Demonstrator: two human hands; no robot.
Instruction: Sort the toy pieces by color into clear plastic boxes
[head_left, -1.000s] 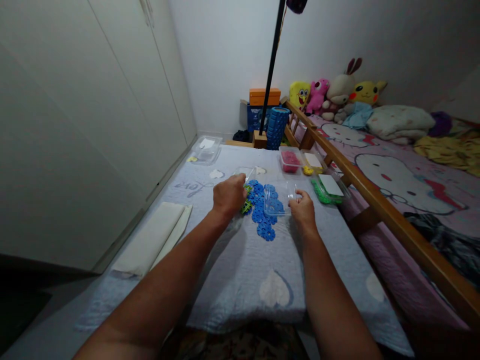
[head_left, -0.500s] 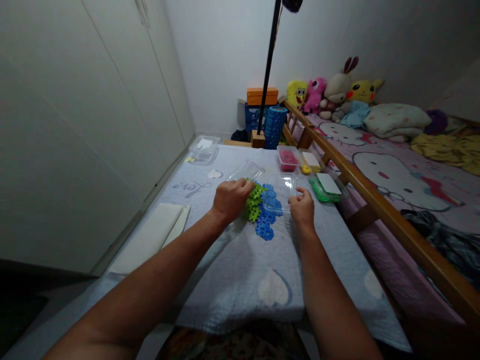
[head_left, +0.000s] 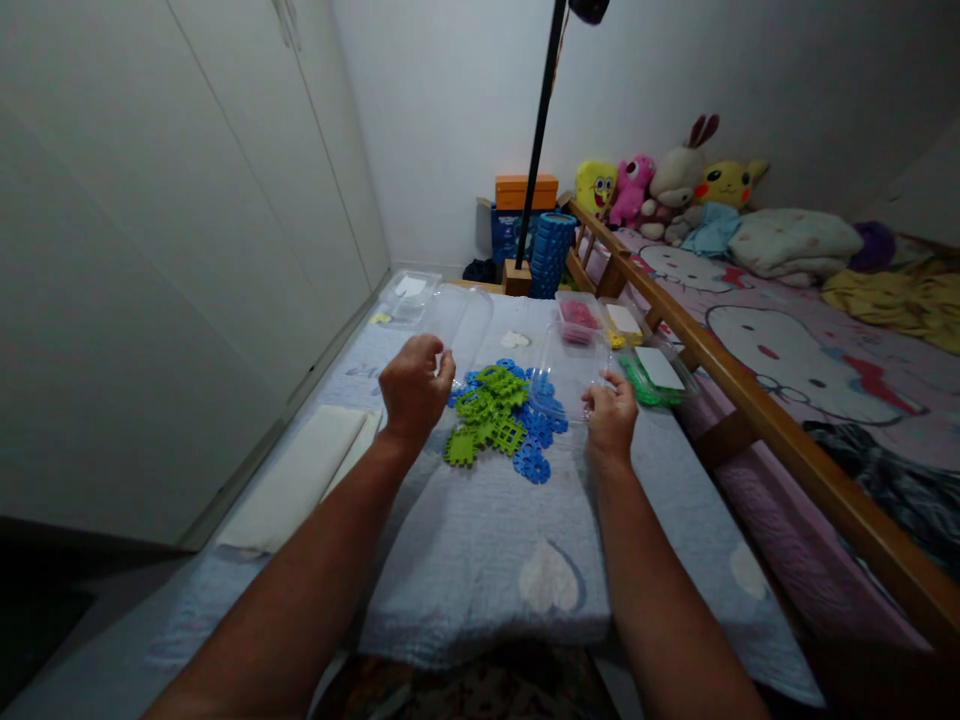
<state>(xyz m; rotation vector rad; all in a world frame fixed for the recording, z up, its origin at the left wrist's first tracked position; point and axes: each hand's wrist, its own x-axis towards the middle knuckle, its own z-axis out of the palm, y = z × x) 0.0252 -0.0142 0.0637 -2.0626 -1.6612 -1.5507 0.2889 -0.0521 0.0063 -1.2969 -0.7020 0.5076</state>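
Observation:
My left hand is closed on the edge of a clear plastic container, which is tilted up and hard to make out. A second clear plastic container is pinched at its right side by my right hand. Between my hands lies a loose pile of flat lime-green notched plastic pieces. Blue snowflake-shaped plastic discs spread beneath and to the right of the green ones. The right container hangs partly over some blue discs, which show through it.
At the right stand boxes with pink pieces, yellow pieces and green pieces. A clear box stands at the back left. A folded cream cloth lies left. A wooden bed rail borders the table's right side.
My left hand has moved left with its container, which has swung upright. The green pieces, bunched beside that hand before, now lie spread over the blue discs. My right hand has shifted slightly right.

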